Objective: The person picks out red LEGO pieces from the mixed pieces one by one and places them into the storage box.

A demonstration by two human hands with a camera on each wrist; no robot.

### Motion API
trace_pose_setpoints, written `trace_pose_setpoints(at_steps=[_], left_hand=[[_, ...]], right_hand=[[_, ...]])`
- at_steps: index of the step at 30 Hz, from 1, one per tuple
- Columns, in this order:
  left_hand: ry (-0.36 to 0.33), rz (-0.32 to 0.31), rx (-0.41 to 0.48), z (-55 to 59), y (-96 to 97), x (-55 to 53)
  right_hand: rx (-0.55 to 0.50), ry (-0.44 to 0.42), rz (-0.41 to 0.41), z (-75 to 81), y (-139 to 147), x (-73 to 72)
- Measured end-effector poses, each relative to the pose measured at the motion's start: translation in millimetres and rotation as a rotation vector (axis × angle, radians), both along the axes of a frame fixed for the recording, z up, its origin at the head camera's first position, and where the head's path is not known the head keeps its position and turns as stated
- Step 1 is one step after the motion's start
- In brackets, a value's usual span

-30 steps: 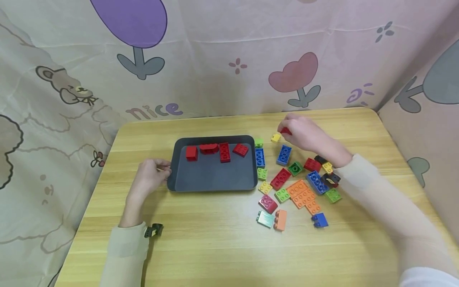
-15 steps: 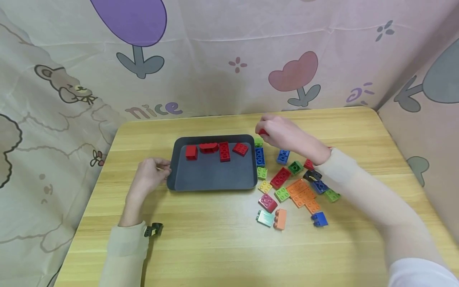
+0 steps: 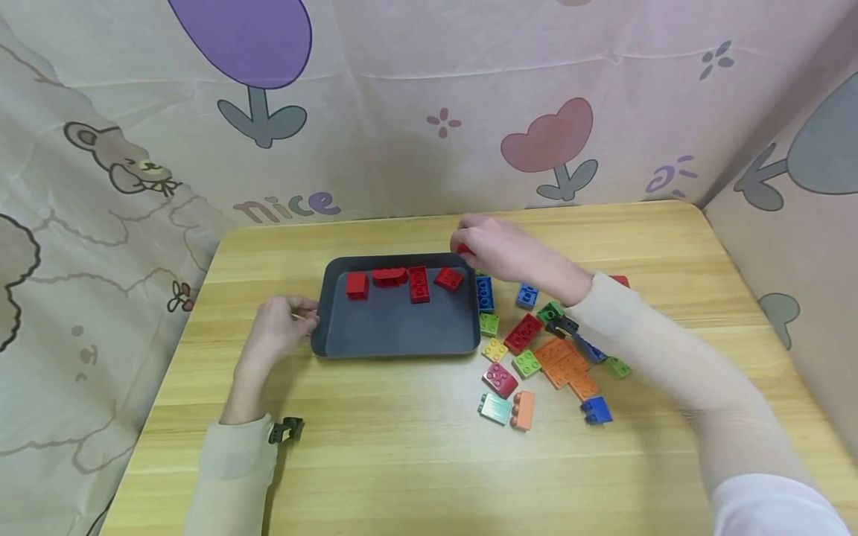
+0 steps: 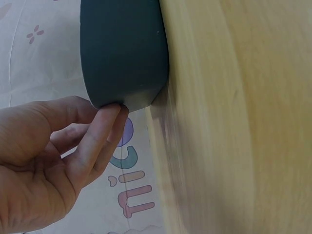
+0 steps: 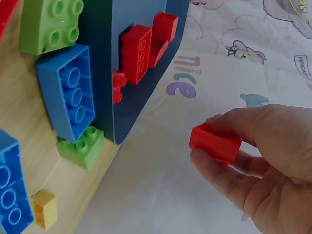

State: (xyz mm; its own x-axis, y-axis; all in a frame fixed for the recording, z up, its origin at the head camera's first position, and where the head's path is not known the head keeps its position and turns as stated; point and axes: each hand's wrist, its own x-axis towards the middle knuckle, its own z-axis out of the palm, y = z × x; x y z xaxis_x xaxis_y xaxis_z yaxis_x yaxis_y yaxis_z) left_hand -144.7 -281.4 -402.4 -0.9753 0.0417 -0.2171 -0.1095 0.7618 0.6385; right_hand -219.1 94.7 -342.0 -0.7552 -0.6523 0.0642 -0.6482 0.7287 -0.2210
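Note:
In the head view my right hand is above the back right corner of the dark grey tray. Between its thumb and fingers it pinches a small red toy brick, clearest in the right wrist view. A red cube-like brick, a curved red brick, a long red brick and a small studded red brick lie along the tray's back part. At the tray's left side my left hand holds the rim with its fingertips, seen closely on the tray wall in the left wrist view.
Right of the tray lie several loose bricks, among them a blue brick, a red brick, orange bricks and a mint brick. My right forearm covers part of this pile. A printed cloth rises behind the table.
My right hand has moved left with the red brick, from over the back of the loose pile to the tray's back right corner. The left hand and tray stay put.

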Motion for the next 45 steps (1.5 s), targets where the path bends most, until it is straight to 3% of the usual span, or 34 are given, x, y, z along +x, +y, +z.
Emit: trace_pose_setpoints(at_steps=[11,22,31,45], left_hand=[[-0.017,0.003,-0.001,0.9,1.2,0.1],[-0.014,0.006,0.005,0.3,1.7,0.6],[-0.006,0.000,0.004,0.0,2.2,-0.1],[-0.017,0.006,-0.005,0.4,1.9,-0.2]], right_hand=[[0.005,-0.004,0.064,0.5,-18.9,-1.5],[0.056,-0.057,0.142,-10.1,-40.5,-6.2],[0.022,-0.002,0.267,-21.8,-60.5,-6.6],[0.064,0.033,0.355,-32.7,-93.6,-5.5]])
